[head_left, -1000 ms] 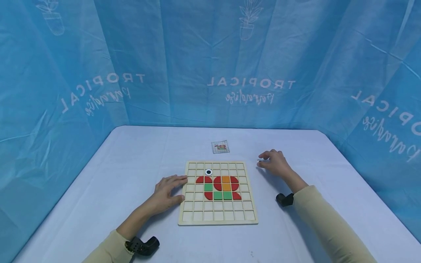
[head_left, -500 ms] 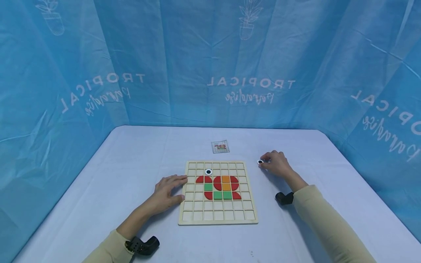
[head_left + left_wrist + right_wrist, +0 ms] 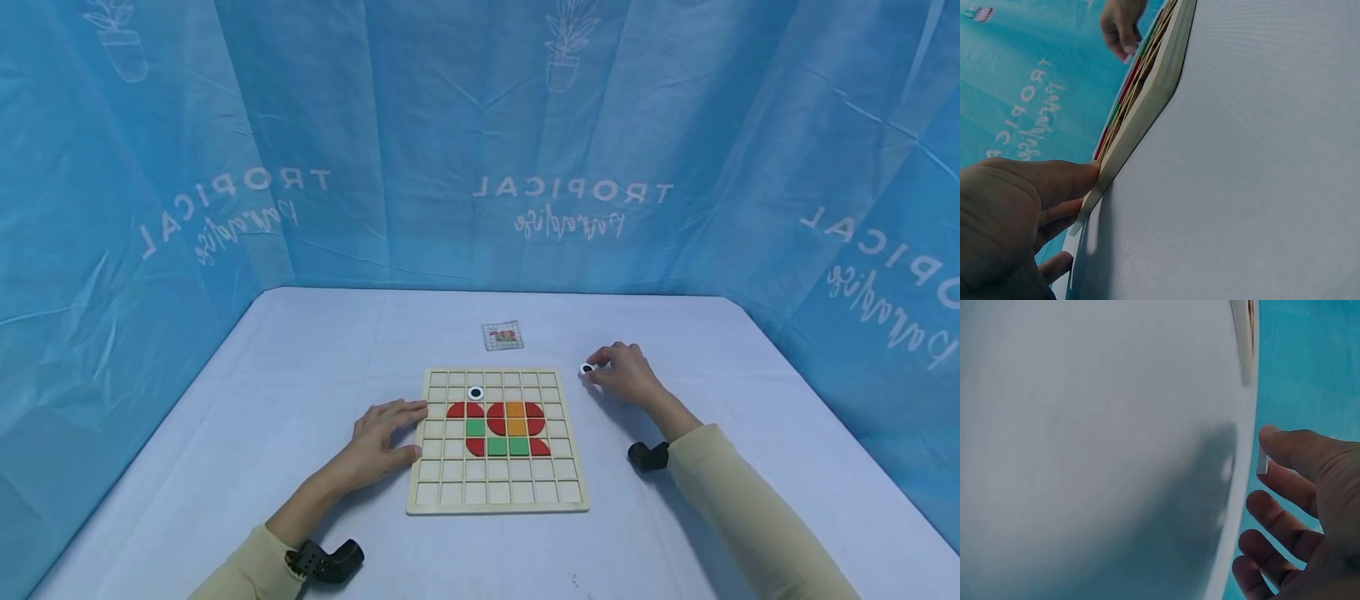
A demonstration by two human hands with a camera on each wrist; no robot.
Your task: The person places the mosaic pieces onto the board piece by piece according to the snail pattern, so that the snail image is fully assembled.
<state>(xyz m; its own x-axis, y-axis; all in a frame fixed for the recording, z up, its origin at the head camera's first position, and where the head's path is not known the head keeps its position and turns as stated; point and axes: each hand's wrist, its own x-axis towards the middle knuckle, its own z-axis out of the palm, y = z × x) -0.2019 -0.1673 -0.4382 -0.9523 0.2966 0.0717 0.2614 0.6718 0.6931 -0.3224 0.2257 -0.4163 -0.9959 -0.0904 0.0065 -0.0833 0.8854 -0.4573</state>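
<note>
Between right thumb and index finger, my right hand (image 3: pixel 627 375) pinches a small square-edged white tile with a black eye dot (image 3: pixel 586 368), just off the board's upper right corner. In the right wrist view the tile (image 3: pixel 1263 464) shows edge-on at the fingertips. My left hand (image 3: pixel 382 442), fingers extended, touches the left edge of a pale wooden grid board (image 3: pixel 498 493). The left wrist view shows the thumb of that hand (image 3: pixel 1010 219) against the board's side. A matching eye tile (image 3: pixel 476 392) lies in the grid above red (image 3: pixel 475 447), green (image 3: pixel 497 447) and orange tiles (image 3: pixel 516 409).
Behind the board, a small picture card (image 3: pixel 502 336) with a gridded coloured figure lies on the white-covered table (image 3: pixel 360 350). Blue printed curtains (image 3: pixel 420 150) hang round the back and sides. Black wrist devices (image 3: pixel 330 562) stick out below both wrists.
The eye tile in my right hand has turned so its black dot shows, and the fingertips have shifted slightly left toward the board. My left hand and the board stay put.
</note>
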